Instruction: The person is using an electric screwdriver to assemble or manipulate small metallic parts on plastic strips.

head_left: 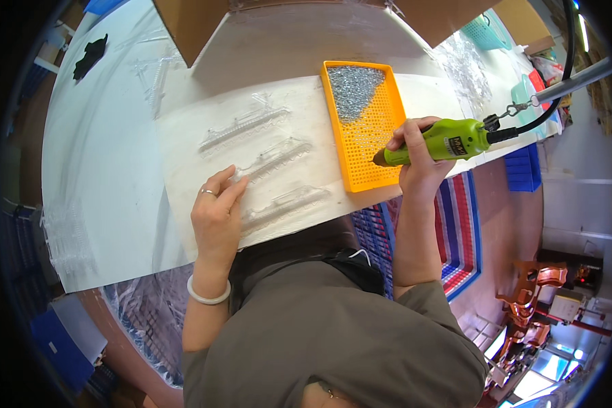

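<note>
Lime-green power screwdriver (449, 143), orange perforated tray (370, 166) (grey screws (350, 88) heaped inside), clear plastic parts (279, 160), white board (204, 115).
</note>
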Action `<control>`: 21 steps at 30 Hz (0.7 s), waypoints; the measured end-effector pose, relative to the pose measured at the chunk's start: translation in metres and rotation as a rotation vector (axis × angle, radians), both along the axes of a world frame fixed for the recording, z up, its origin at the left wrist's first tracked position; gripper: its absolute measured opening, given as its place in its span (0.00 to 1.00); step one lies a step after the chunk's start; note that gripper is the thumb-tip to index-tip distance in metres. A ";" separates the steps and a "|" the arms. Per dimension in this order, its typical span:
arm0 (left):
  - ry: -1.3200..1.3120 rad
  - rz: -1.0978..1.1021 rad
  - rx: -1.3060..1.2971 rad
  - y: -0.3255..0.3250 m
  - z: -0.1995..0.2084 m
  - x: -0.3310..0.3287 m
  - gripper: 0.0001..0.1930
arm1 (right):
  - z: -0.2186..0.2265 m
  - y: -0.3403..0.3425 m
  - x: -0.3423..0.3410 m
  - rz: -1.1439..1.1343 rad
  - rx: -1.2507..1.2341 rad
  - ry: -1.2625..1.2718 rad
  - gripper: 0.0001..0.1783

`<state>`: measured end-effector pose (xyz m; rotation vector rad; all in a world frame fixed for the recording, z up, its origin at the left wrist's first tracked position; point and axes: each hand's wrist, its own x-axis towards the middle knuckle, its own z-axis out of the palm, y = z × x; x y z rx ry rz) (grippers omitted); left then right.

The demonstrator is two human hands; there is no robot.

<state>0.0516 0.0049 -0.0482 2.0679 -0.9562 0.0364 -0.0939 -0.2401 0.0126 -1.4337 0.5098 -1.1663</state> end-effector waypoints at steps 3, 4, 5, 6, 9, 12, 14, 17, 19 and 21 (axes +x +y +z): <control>-0.028 0.003 0.010 -0.002 -0.002 -0.002 0.10 | -0.002 0.001 0.000 0.003 0.000 -0.010 0.05; -0.030 0.001 0.013 -0.002 -0.002 -0.002 0.10 | -0.001 0.001 -0.001 0.001 0.003 -0.013 0.05; -0.027 -0.010 0.006 -0.002 -0.003 -0.002 0.10 | -0.001 0.000 -0.001 0.000 0.006 -0.015 0.05; -0.024 -0.021 0.000 -0.002 -0.002 -0.001 0.11 | 0.000 0.000 -0.001 0.000 0.010 -0.016 0.05; 0.056 -0.047 -0.010 -0.001 -0.001 0.002 0.11 | 0.001 -0.001 -0.001 0.021 0.019 -0.008 0.04; 0.057 -0.047 -0.012 0.000 -0.001 0.002 0.11 | 0.000 0.001 0.003 0.035 0.029 -0.031 0.04; 0.059 -0.045 -0.009 0.000 -0.001 0.002 0.10 | -0.002 0.001 0.005 0.033 0.029 -0.030 0.04; 0.067 -0.041 -0.013 0.000 -0.001 0.002 0.10 | -0.001 0.001 0.005 0.030 0.018 -0.010 0.04; 0.073 -0.037 -0.020 0.000 -0.001 0.002 0.09 | -0.001 0.001 0.004 0.031 0.007 0.008 0.04; 0.078 -0.037 -0.013 0.000 0.000 0.002 0.09 | -0.002 0.000 0.003 0.021 -0.001 -0.006 0.04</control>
